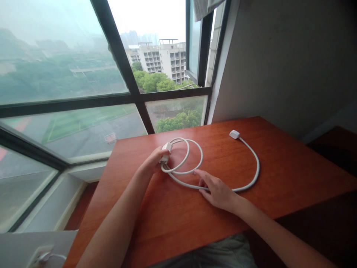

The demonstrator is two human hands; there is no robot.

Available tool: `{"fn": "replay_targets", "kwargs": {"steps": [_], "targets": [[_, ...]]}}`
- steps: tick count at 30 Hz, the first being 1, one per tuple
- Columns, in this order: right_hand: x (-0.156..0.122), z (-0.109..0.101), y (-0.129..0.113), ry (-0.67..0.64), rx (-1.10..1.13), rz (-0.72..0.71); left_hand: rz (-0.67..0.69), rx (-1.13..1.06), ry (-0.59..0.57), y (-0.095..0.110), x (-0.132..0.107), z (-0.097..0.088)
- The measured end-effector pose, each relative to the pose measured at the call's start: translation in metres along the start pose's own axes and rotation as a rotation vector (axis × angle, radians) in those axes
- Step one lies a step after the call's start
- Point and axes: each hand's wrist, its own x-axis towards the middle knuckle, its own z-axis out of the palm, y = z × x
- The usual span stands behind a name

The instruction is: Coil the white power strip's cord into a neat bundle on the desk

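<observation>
Your left hand's [156, 158] fingers are clamped on the plug [166, 148], while right of it the white cable [257, 173] loops over the tabletop [167, 223] at your right hand [217, 189], whose fingers' grip I cannot tell.

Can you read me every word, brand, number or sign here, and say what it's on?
There are none I can read.
White cable and its connector on the table: no legible marking.
Wall outlet: too blurred.
Buildings outside: too small.
</observation>
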Motion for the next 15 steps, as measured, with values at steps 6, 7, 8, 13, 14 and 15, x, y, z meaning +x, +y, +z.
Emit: {"fn": "replay_targets", "kwargs": {"steps": [6,7,8,13,14,15], "targets": [[0.008,-0.006,-0.004,0.022,-0.095,0.087,0.069,0.160,-0.070,0.001,-0.007,-0.003],[0.010,-0.009,-0.006,0.008,-0.117,0.113,0.089,0.170,-0.080,0.002,-0.009,-0.003],[0.011,-0.013,-0.007,-0.008,-0.126,0.139,0.110,0.157,-0.094,0.002,-0.011,-0.003],[0.013,-0.027,-0.003,-0.109,0.026,0.241,0.207,-0.074,-0.153,0.011,-0.019,-0.004],[0.013,-0.029,-0.001,-0.120,0.071,0.257,0.223,-0.109,-0.151,0.013,-0.020,-0.005],[0.013,-0.030,0.002,-0.130,0.126,0.268,0.236,-0.135,-0.148,0.014,-0.021,-0.006]]}}
